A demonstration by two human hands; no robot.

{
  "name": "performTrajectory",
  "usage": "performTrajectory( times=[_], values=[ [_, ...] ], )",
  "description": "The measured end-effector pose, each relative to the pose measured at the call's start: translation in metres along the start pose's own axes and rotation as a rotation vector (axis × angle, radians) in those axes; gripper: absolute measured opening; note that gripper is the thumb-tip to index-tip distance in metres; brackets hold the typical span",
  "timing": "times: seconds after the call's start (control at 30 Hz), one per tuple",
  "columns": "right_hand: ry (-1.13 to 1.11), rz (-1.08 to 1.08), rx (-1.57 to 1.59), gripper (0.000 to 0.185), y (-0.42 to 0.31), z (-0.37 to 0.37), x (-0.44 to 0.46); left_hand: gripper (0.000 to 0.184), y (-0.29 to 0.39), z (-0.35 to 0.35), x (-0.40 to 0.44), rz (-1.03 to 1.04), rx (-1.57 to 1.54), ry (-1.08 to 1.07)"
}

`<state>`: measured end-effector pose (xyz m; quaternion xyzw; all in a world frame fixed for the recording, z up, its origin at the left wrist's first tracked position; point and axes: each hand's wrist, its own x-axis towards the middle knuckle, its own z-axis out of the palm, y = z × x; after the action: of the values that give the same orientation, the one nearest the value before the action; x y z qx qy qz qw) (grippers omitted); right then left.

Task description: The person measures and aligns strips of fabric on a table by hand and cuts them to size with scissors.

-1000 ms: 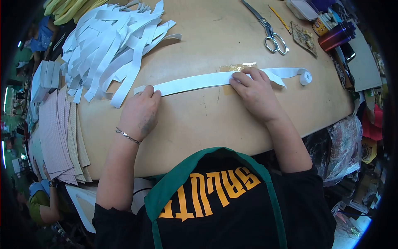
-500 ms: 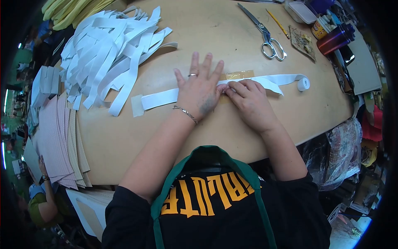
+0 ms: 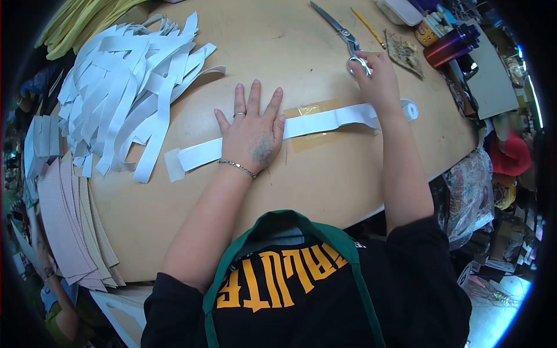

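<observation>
One left hand (image 3: 252, 134) splayed, right (image 3: 378, 76) at scissors (image 3: 348, 37)

Matt, cloth-like on white strips (image 3: 122, 87); shiny metal on scissors (image 3: 346, 36); glossy metallic on bottle (image 3: 451, 45); crinkled clear plastic on bag (image 3: 473, 194); smooth, low-gloss on tabletop (image 3: 325, 191).

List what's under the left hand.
White strip, emerging on both sides of the left hand. The stretch beneath the palm, and anything else there, is covered.

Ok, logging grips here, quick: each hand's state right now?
Left hand: open, flat on the white strip.
Right hand: at the scissors, fingers curled; grip can't be told.
</observation>
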<state>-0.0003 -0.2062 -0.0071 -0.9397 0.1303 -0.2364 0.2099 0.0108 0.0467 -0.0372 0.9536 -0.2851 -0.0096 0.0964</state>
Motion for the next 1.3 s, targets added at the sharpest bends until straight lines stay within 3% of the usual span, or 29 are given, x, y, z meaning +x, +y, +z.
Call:
performTrajectory(
  times=[0.13, 0.33, 0.43, 0.47, 0.53, 0.63, 0.7, 0.77, 0.87, 1.07, 1.17, 1.3],
  values=[
    [-0.123, 0.215, -0.298, 0.035, 0.036, 0.019, 0.026, 0.046, 0.001, -0.002, 0.001, -0.016, -0.030, -0.008],
    [-0.511, 0.289, -0.532, 0.030, 0.019, 0.001, 0.058, 0.047, 0.000, -0.002, 0.000, -0.022, -0.060, -0.013],
    [-0.456, 0.662, 0.390, 0.029, 0.027, -0.024, 0.050, 0.047, 0.001, -0.003, 0.002, -0.020, -0.069, -0.012],
    [-0.304, 0.699, 0.659, 0.026, 0.020, -0.030, 0.028, 0.047, 0.001, -0.003, 0.001, -0.024, -0.073, -0.019],
    [-0.454, 0.407, 1.027, 0.023, 0.015, -0.052, -0.028, 0.047, 0.000, -0.002, 0.001, -0.020, -0.076, -0.016],
    [-0.570, 0.418, 0.750, 0.026, -0.027, -0.092, -0.126, 0.047, 0.000, -0.002, 0.001, -0.022, -0.062, -0.014],
    [-0.554, 0.795, 1.184, 0.029, -0.057, -0.104, -0.182, 0.047, 0.000, -0.001, 0.001, -0.018, -0.052, -0.008],
    [-0.845, 0.689, 0.907, 0.034, -0.061, -0.110, -0.213, 0.047, 0.000, 0.000, 0.001, -0.014, -0.051, 0.010],
    [-0.970, 0.652, 0.822, 0.040, -0.075, -0.114, -0.225, 0.047, 0.000, 0.001, 0.001, -0.013, -0.055, 0.017],
    [-1.040, 0.571, 0.746, 0.044, -0.080, -0.115, -0.216, 0.047, -0.001, 0.003, 0.001, -0.012, -0.045, 0.017],
    [-1.033, 0.608, 0.724, 0.059, -0.081, -0.115, -0.221, 0.047, -0.001, 0.001, 0.001, -0.012, -0.042, 0.011],
    [-1.017, 0.653, 0.703, 0.056, -0.085, -0.109, -0.219, 0.047, 0.000, 0.006, 0.001, -0.004, -0.040, 0.035]
  ],
)
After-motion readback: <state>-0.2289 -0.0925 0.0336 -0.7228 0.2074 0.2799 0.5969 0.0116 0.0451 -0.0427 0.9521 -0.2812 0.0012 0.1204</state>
